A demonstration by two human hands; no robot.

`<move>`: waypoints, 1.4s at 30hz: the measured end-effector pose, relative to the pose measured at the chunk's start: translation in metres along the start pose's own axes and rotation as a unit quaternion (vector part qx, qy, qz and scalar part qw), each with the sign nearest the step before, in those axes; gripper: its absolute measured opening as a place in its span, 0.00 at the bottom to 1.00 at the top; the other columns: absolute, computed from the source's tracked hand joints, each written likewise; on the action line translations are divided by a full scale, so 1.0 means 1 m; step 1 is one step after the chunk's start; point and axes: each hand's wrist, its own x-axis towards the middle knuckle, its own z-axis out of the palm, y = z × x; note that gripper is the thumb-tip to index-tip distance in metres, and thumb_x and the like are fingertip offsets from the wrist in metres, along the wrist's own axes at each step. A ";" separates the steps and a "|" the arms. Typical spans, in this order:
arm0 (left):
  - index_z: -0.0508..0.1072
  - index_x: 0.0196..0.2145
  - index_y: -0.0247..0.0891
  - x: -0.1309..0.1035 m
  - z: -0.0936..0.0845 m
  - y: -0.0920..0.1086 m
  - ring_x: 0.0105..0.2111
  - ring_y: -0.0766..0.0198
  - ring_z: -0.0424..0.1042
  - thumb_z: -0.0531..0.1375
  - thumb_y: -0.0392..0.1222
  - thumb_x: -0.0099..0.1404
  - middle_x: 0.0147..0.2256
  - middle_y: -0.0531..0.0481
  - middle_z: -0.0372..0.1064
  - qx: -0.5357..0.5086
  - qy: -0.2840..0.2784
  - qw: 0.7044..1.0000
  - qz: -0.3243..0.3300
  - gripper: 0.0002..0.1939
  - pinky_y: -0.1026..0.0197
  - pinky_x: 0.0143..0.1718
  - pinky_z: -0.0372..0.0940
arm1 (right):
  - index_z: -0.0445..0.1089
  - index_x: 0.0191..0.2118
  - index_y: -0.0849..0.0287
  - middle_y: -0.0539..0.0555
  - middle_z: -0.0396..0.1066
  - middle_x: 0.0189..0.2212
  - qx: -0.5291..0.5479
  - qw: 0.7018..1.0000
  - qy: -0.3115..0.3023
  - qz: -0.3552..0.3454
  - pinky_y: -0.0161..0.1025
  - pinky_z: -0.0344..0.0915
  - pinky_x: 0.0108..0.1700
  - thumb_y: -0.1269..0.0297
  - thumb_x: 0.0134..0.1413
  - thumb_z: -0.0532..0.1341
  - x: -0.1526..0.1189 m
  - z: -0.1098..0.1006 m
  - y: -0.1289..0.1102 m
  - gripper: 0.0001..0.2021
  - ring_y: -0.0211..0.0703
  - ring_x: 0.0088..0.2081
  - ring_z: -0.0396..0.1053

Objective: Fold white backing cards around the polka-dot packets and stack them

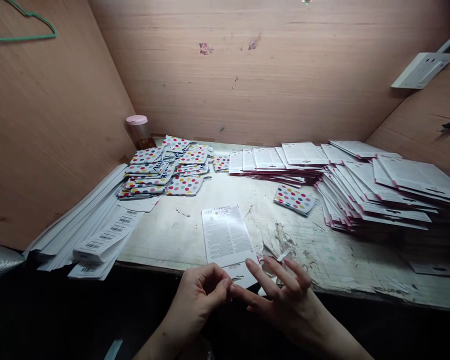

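A printed white card (pixel 228 235) with a hang hole lies face up at the table's front edge, in front of both hands. Just over its near end, my left hand (pixel 202 295) is closed in a pinch of thumb and forefinger; anything held there is too small to make out. One fingertip of my right hand (pixel 285 297) meets that pinch, while its other fingers are spread above the card's right corner. To the right rests a single polka-dot pouch (pixel 294 199). Strips of barcode labels (pixel 108 235) lie at the left edge.
Polka-dot pouches (pixel 146 172) are piled at the back left, beside a pink-lidded jar (pixel 138 131). Stacked white cards (pixel 382 192) fill the right side, with more cards (pixel 268 159) along the back. Wooden panels (pixel 225 75) enclose the table; a socket (pixel 423 70) hangs upper right.
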 end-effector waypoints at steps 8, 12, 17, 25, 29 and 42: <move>0.64 0.21 0.40 -0.003 -0.010 -0.048 0.24 0.63 0.65 0.50 0.56 0.68 0.22 0.51 0.66 0.270 0.231 0.935 0.011 0.23 0.63 0.26 0.55 | 0.72 0.50 0.61 0.60 0.73 0.42 0.133 0.982 0.036 0.129 0.48 0.67 0.46 0.72 0.60 0.58 -0.008 0.043 -0.024 0.13 0.50 0.44 0.67; 0.70 0.24 0.39 -0.004 0.000 -0.074 0.23 0.61 0.67 0.61 0.59 0.58 0.23 0.50 0.70 0.188 0.167 0.964 -0.092 0.20 0.62 0.26 0.57 | 0.70 0.52 0.61 0.62 0.72 0.43 0.156 0.975 0.014 0.159 0.50 0.69 0.44 0.72 0.61 0.56 -0.021 0.058 -0.042 0.15 0.53 0.45 0.68; 0.71 0.35 0.38 -0.012 0.031 -0.098 0.35 0.57 0.74 0.64 0.54 0.58 0.36 0.47 0.75 -0.246 0.144 0.957 -0.052 0.16 0.59 0.36 0.67 | 0.66 0.56 0.62 0.63 0.69 0.46 0.193 0.953 0.036 0.229 0.48 0.68 0.47 0.73 0.61 0.55 -0.028 0.056 -0.064 0.18 0.52 0.49 0.66; 0.65 0.45 0.38 -0.014 0.044 -0.095 0.45 0.53 0.74 0.67 0.46 0.57 0.43 0.42 0.75 -0.273 0.189 0.942 -0.036 0.22 0.51 0.49 0.66 | 0.69 0.53 0.58 0.64 0.65 0.49 0.090 0.954 0.002 0.284 0.53 0.61 0.45 0.61 0.60 0.58 -0.041 0.060 -0.084 0.17 0.59 0.48 0.62; 0.64 0.49 0.38 -0.010 0.042 -0.095 0.47 0.51 0.74 0.66 0.47 0.58 0.46 0.40 0.74 -0.253 0.194 0.948 -0.022 0.24 0.51 0.50 0.66 | 0.69 0.54 0.53 0.65 0.59 0.57 0.053 0.957 -0.021 0.284 0.59 0.57 0.48 0.60 0.59 0.58 -0.047 0.061 -0.078 0.17 0.64 0.52 0.59; 0.69 0.56 0.48 -0.032 0.029 -0.086 0.52 0.38 0.68 0.65 0.71 0.42 0.44 0.45 0.75 -0.460 0.001 0.883 -0.093 0.45 0.42 0.52 0.63 | 0.71 0.36 0.59 0.61 0.57 0.63 0.240 0.970 0.035 0.026 0.53 0.55 0.62 0.50 0.68 0.36 -0.006 0.033 -0.063 0.30 0.55 0.65 0.49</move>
